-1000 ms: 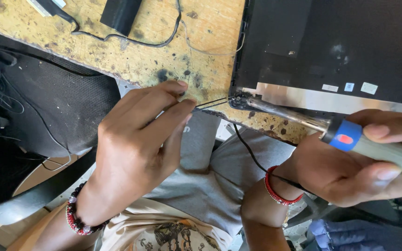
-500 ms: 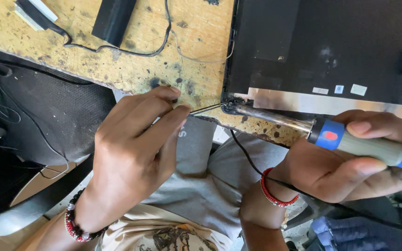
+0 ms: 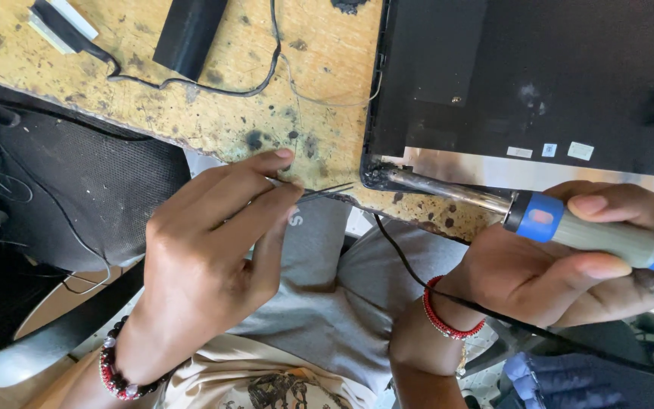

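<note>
Soldering iron (image 3: 569, 227), gripped by right hand (image 3: 562, 273), is applied at panel (image 3: 531, 83) corner, centre frame; tweezers (image 3: 323, 192) pinched in left hand (image 3: 206, 265); joint unfinished.

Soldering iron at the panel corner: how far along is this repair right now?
Done: the corner of the black panel is already scorched and melted. In hand: the right hand holds the soldering iron with its tip on that corner, while the left hand points thin tweezers toward it, apart from it. Left: the corner looks rough and unfinished; how much remains is unclear.
</note>
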